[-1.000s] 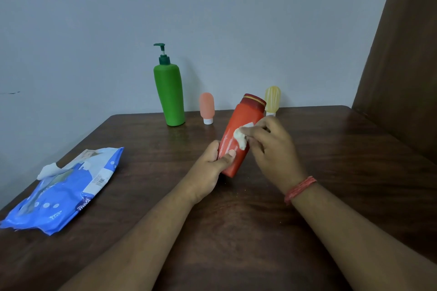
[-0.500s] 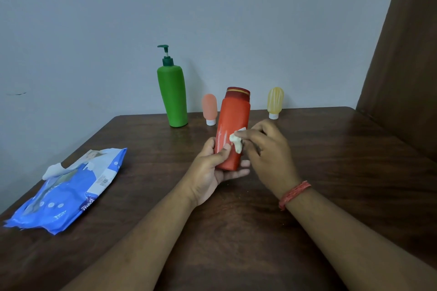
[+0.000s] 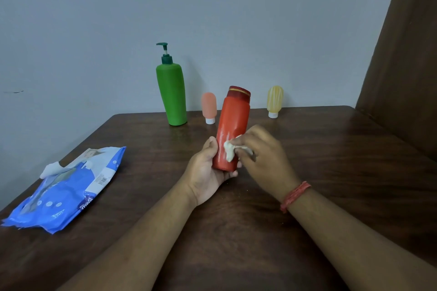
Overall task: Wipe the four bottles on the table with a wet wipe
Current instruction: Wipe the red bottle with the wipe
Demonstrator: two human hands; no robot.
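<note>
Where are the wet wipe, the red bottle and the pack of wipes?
wet wipe (image 3: pixel 229 151): head view, on the bunched white wad.
red bottle (image 3: pixel 233 117): head view, on its upper body.
pack of wipes (image 3: pixel 71 190): head view, on the blue wrapper's middle.

Dim, even indoor light fills your view.
You get soft sheen on the table (image 3: pixel 331 149), faint shadows, slight wide-angle bending at the edges.
</note>
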